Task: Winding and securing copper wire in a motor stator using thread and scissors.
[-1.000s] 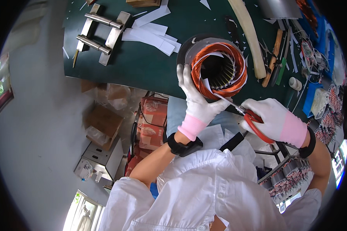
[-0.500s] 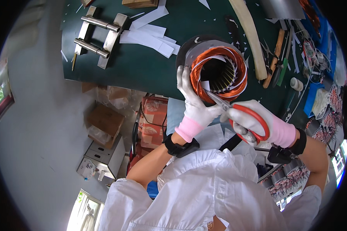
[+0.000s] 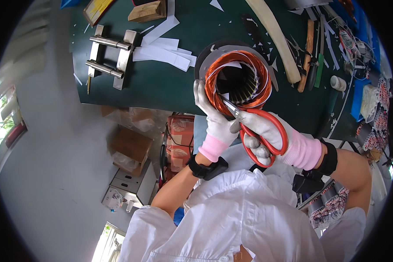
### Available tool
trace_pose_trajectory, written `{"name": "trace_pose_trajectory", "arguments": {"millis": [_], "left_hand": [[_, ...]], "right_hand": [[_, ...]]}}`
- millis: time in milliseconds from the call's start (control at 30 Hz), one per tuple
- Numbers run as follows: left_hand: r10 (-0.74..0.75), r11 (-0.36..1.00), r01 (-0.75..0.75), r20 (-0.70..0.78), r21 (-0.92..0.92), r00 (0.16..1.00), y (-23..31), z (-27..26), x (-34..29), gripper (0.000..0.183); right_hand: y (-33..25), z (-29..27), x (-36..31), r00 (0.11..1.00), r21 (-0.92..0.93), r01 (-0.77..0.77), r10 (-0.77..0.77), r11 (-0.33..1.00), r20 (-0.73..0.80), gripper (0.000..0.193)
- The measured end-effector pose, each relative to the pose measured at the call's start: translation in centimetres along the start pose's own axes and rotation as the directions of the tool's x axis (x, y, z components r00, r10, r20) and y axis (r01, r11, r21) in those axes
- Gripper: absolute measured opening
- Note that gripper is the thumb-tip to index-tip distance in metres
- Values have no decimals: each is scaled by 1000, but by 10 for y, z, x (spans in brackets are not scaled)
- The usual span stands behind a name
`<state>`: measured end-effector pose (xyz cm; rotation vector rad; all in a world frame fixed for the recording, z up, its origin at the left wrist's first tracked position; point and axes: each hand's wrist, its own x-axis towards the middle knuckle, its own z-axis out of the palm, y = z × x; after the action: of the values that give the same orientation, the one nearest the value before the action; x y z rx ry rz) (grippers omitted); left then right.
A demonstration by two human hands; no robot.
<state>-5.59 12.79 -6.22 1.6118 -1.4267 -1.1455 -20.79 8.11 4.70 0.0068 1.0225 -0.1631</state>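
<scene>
By a green table's [image 3: 161,89] near edge, the right hand [image 3: 266,130] grasps red-handled scissors [image 3: 236,113] in its fingers, blades at a copper-wound ring's [image 3: 263,78] near rim; the left hand [image 3: 217,124] lies against its left side, whether gripping I cannot tell. Beyond lie white strips [image 3: 163,56], then a wooden block [image 3: 147,12].

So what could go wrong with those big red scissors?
The scissors, held by the right hand, have their blades at the edge of the copper coil. A slip might scratch or nick its wires.

The left hand is on the coil, close to the blades, so it could get poked, even through its glove.
</scene>
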Motion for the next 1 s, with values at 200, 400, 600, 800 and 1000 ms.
{"name": "trace_pose_trajectory", "arguments": {"millis": [200,400,600,800,1000], "left_hand": [[14,1000,-14,-11,5,1000,-9,0,8,119],[47,997,-30,274,-68,961,-10,-33,28,129],[-69,991,72,36,-114,997,6,8,-5,131],[-49,996,53,56,-68,997,3,5,-3,130],[-31,1000,31,82,-3,996,8,-2,-4,130]], "right_hand": [[2,-2,-6,994,-39,111,-110,993,9,38],[-2,-47,-42,806,-913,289,-588,289,69,22],[-13,-33,-42,887,-970,237,-419,56,192,27],[-2,-31,-36,900,-963,232,-404,136,160,28],[-2,-27,-40,850,-982,188,-506,29,148,26]]}}
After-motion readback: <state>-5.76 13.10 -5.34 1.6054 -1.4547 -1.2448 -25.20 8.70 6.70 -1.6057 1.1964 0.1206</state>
